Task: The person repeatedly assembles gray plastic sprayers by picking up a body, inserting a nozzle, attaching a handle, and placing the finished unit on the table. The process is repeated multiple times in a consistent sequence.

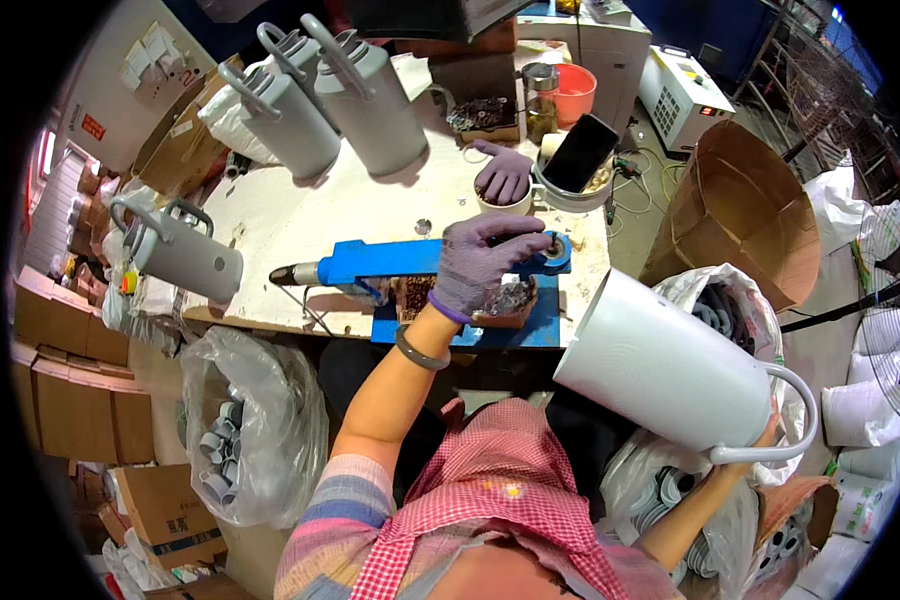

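My left hand [482, 262], in a purple-grey glove, is over the right end of a blue metal fixture [400, 259] on the table. Its fingertips come together by the round end piece [555, 250]; anything between them is too small to make out. On my right, a large light-grey pitcher [665, 365] with a looped handle lies tilted, its broad end toward the fixture. My right hand [767, 436] holds it near the handle, mostly hidden behind the body. Beneath my left hand sits a box of small metal parts [515, 300].
Grey pitchers [375, 110] stand at the table's back left, one [195, 255] at its left edge. A glove [505, 172] tops a cup beside a phone [580, 152]. Bags of grey parts [255, 430] flank me; a large carton [735, 215] stands right.
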{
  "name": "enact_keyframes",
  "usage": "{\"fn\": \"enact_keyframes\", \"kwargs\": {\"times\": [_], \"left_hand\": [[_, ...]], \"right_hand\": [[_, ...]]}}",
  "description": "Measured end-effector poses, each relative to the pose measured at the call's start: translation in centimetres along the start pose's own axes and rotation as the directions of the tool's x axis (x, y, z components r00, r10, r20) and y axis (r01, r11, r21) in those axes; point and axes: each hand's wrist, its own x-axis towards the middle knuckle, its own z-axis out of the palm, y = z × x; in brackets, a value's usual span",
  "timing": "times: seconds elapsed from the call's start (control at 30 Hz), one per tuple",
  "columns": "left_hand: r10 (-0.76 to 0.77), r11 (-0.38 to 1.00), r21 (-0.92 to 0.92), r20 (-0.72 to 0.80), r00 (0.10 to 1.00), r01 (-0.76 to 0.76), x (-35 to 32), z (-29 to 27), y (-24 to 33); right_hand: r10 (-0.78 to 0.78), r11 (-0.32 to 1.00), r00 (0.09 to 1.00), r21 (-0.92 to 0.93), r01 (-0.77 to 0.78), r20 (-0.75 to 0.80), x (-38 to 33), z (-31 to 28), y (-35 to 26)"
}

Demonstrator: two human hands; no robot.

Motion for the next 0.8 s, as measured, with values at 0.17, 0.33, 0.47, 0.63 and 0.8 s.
{"fn": "enact_keyframes", "kwargs": {"times": [0.17, 0.33, 0.47, 0.63, 0.8], "left_hand": [[-0.013, 0.999, 0.053, 0.012, 1.000, 0.012, 1.5, 2.3, -1.3], [0.083, 0.965, 0.241, 0.099, 0.992, -0.104, 2.2, 1.6, -1.3], [0.153, 0.946, 0.279, 0.069, 0.986, -0.166, 2.1, 1.8, -0.9], [0.443, 0.801, 0.464, -0.033, 0.896, -0.379, 0.3, 1.9, -1.2], [0.523, 0.433, 0.834, 0.078, 0.849, -0.343, -4.1, -5.7, -2.3]], "right_hand": [[0.055, 0.998, 0.997, -0.014, -0.056, -0.056, 0.3, -0.8, 0.4], [0.004, 0.998, 1.000, -0.055, -0.004, -0.012, 1.1, -2.0, 2.1], [-0.015, 0.999, 0.998, -0.047, 0.013, -0.056, 2.3, -1.3, 2.6], [0.031, 0.991, 0.998, 0.131, -0.037, 0.045, 1.9, 2.3, 0.1], [-0.026, 1.000, 0.999, 0.016, 0.025, 0.030, 5.1, -4.5, 1.5]]}}
